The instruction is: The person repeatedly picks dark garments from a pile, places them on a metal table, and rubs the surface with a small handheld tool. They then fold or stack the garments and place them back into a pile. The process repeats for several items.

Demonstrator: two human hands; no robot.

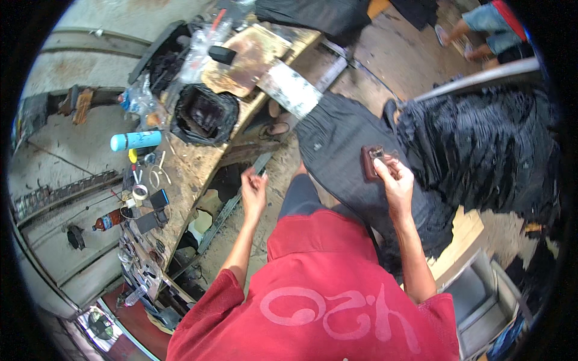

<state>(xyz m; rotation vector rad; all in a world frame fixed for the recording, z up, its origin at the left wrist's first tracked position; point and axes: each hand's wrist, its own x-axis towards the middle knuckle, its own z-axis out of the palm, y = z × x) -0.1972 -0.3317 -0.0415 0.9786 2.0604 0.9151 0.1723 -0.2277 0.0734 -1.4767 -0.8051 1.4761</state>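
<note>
My right hand point(395, 185) is over the black cloth point(343, 141) that hangs in front of me. Its thumb and fingers close on a small reddish-brown block point(368, 163) with a lighter patch on top; I cannot make out its exact kind. Off to the left, my left hand point(254, 191) hovers between my body and the workbench. Its fingers are curled and pinched together, with a tiny dark thing at the tips, too small to name. A white, stained board point(291, 89) meets the far end of the cloth.
Along the left runs a wooden workbench point(180, 171) bearing a blue bottle point(136, 141), a black-lined bin point(205, 114), a tape roll point(139, 192) and a brown bottle point(108, 220). A heap of black gathered cloth point(481, 150) lies to the right. Another person's legs point(460, 30) show at far right.
</note>
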